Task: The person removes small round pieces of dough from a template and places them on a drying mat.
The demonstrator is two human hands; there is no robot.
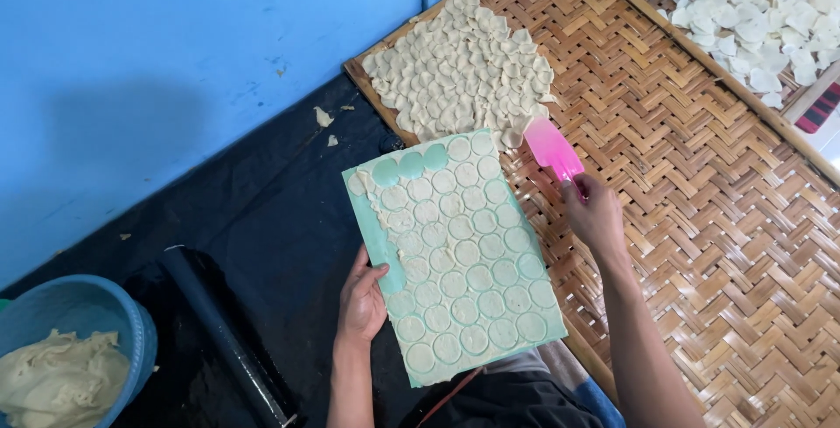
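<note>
- head view: the left hand [361, 301] grips the near-left edge of a mint-green mould board [366, 218], fingers wrapped over its rim, holding it tilted with its far end over the woven bamboo tray [700, 218].
- the right hand [595, 215] is clenched on the handle of a pink scraper [551, 148], its blade at the board's far right corner, beside the heap of dough discs [464, 65].
- judged from this: only a few round cells at the far left corner are bare; nearly all discs on the board [464, 279] are left to scrape off.
- a blue basin of dough [61, 375] sits at the near left; a second tray of discs [761, 17] lies beyond.
</note>
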